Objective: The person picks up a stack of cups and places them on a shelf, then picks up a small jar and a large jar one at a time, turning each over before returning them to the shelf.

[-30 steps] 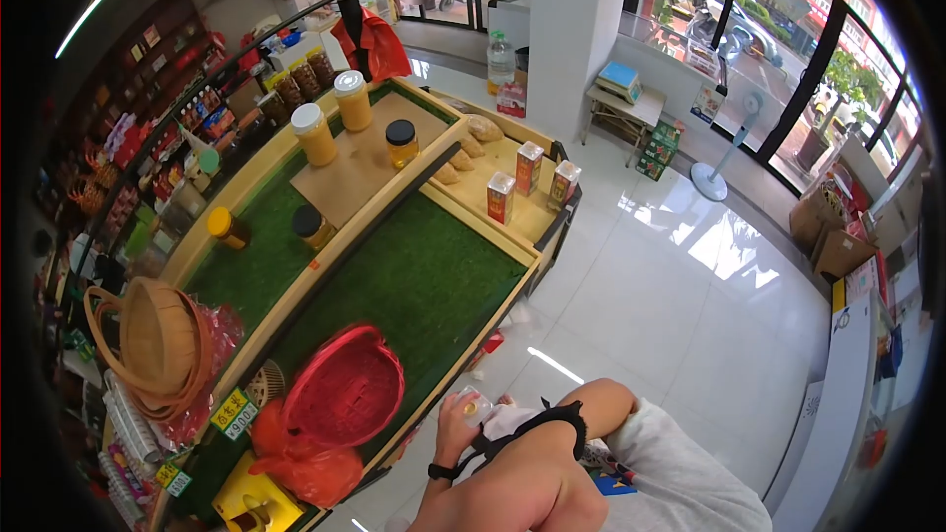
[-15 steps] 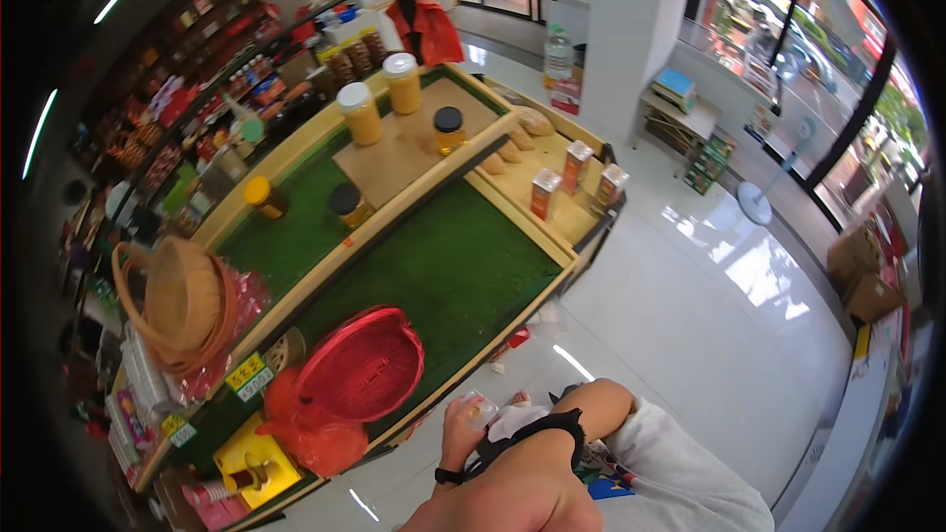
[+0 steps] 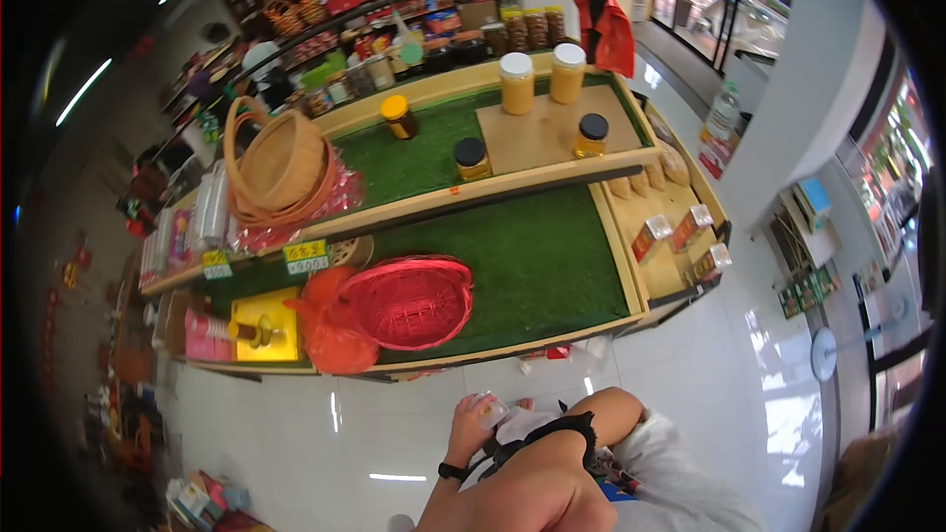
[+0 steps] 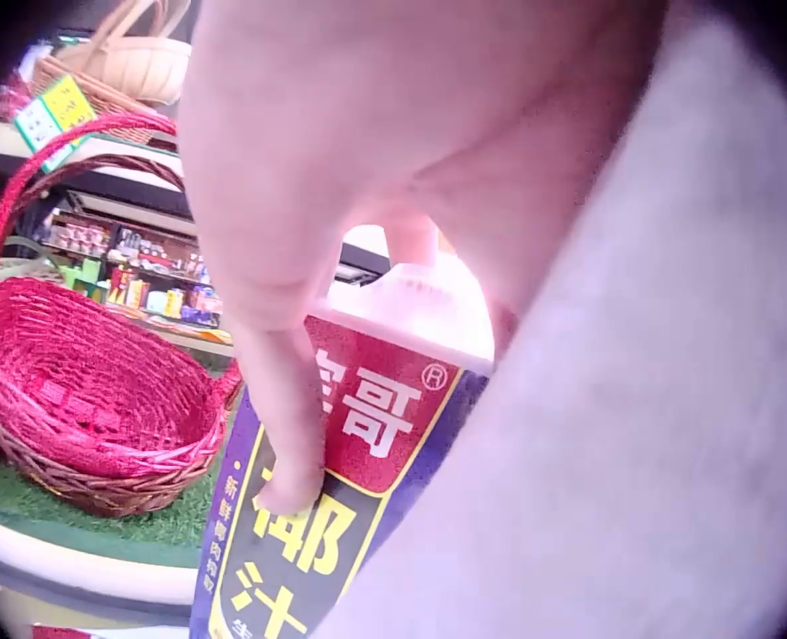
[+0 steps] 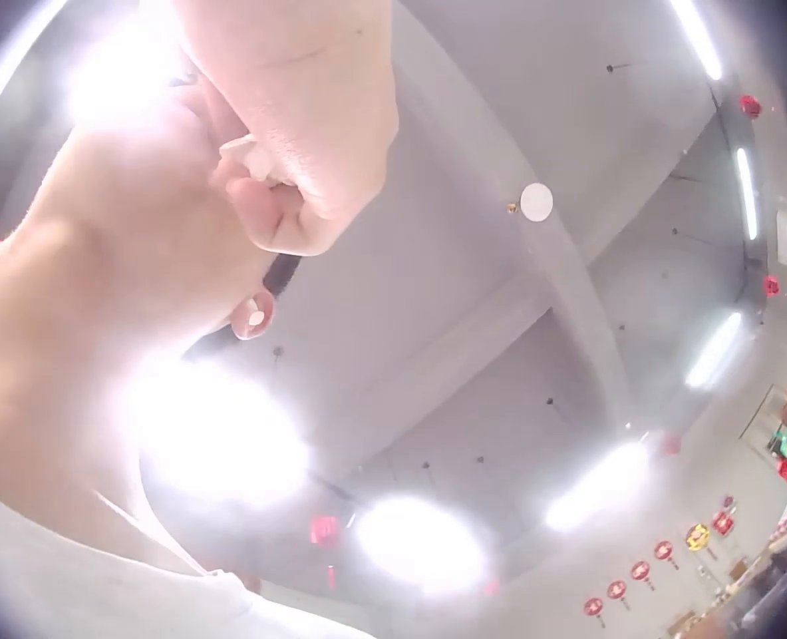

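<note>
In the left wrist view my left hand (image 4: 300,173) grips a purple, red and black juice carton (image 4: 367,420) with a pale top, one finger lying down its front. The head view shows this hand (image 3: 470,426) low in the middle, a dark band on its wrist, in front of the stand; only a pale, shiny top shows in its grasp. My right hand (image 5: 300,120) is raised beside the chin and mouth in the right wrist view, fingers curled, pinching a small whitish thing (image 5: 252,157) that cannot be made out. The head view does not show the right hand.
A wooden stand (image 3: 532,340) with green matting spans the middle, bearing a red basket (image 3: 409,305), a red bag (image 3: 335,330), jars (image 3: 517,89), brown baskets (image 3: 281,163) and small boxes (image 3: 650,236). A pillar (image 3: 798,79) and a fan (image 3: 824,355) stand at the right.
The head view has turned left, so the stand lies more level and further right in the picture. My left hand stays low with its item; its place barely differs.
</note>
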A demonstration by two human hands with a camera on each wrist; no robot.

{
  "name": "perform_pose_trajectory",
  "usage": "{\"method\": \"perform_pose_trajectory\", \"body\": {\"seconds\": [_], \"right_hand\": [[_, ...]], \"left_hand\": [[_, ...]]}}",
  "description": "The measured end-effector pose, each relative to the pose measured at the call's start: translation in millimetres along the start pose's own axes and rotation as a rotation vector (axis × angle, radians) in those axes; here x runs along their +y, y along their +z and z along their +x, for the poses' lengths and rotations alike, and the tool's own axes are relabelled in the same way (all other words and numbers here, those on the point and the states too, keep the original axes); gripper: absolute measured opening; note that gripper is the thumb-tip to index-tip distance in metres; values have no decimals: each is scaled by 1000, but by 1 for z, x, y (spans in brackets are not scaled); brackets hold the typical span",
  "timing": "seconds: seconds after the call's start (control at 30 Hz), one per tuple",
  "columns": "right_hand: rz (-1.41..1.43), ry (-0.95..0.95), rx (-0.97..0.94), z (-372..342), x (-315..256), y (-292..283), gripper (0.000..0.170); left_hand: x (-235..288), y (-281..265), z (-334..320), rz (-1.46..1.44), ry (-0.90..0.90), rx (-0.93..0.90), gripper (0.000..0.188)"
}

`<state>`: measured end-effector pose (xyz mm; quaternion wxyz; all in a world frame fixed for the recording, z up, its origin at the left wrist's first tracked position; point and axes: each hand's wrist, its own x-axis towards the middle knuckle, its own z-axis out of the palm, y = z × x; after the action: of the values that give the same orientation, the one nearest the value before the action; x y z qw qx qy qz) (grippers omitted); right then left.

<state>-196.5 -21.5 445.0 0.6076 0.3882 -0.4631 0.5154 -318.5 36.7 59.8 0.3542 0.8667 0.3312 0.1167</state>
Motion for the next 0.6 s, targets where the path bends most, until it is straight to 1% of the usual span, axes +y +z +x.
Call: {"method": "perform_pose_trajectory", "body": {"seconds": [0.03,0.07,0.1,0.13,0.17,0.2,0.27,0.3,0.33,0.37,0.4,0.43,0.5,0.53,0.57,0.6], "right_hand": [[18,17,-10,-3,-5,3,19],[-21,90,-3,-5,-17,6,18],[-60,163,0,-7,-29,8,17],[-159,294,10,-5,-62,7,16],[-248,376,49,-11,-83,9,17],[-332,463,83,-17,-104,11,19],[-394,542,368,-51,-132,16,22],[-383,588,584,-82,-144,19,24],[-593,652,679,-111,-159,17,25],[-815,707,762,-140,-173,14,27],[-1023,781,873,-169,-182,18,35],[-1103,843,1000,-202,-193,18,37],[-1173,921,1152,-267,-219,26,38],[-1132,846,1232,-304,-230,28,40],[-1152,848,1346,-326,-241,36,35],[-1168,842,1383,-345,-251,42,32]], "left_hand": [[4,6,-4,5,-11,19,48],[9,13,-9,11,-23,37,48],[28,9,-12,26,24,19,48],[57,-3,-10,44,72,2,48],[76,-8,-11,66,118,-14,47],[78,0,-16,75,123,-13,48],[58,33,-24,99,131,3,48],[42,55,-25,109,135,19,49],[8,88,-26,-20,76,2,52],[12,94,-29,17,57,-16,53],[19,98,-31,49,36,-38,54],[23,105,-32,44,32,-30,55],[28,119,-38,35,27,-32,56],[31,122,-41,18,-5,-22,57],[35,126,-45,0,-36,-14,57],[40,130,-49,-22,-67,-10,57]]}}
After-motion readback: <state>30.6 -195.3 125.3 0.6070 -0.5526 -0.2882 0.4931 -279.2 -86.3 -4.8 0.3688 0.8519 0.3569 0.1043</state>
